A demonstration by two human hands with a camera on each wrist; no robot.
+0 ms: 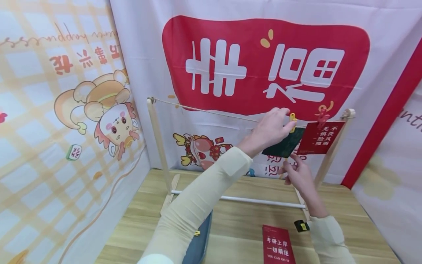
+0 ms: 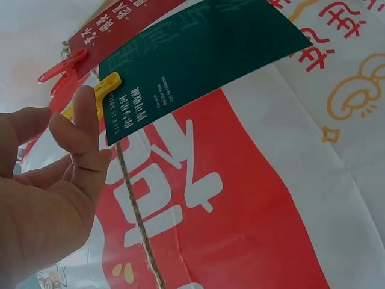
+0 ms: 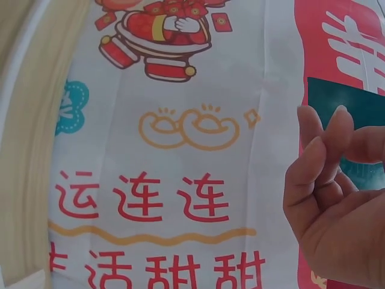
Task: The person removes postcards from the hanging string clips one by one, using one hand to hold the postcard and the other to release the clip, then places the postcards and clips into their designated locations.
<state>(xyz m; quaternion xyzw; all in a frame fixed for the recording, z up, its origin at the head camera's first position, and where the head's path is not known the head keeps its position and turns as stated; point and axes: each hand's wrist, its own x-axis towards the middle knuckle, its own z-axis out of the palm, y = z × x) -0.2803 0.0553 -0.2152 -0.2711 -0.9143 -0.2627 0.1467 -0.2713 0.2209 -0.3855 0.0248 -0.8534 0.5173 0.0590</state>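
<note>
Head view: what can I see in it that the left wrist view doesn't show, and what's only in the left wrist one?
Only the head view shows the right hand, the table, the tray and the red card lying flat.

Only the left wrist view clearly shows the small white words on the green card; the head view doesn't let you make them out.

Both show the left hand, the green card, the yellow clip, the red clip, the hanging red card and the string.

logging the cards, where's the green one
In the head view, the green card is right of centre, below the yellow clip, left of the hanging red card.
</note>
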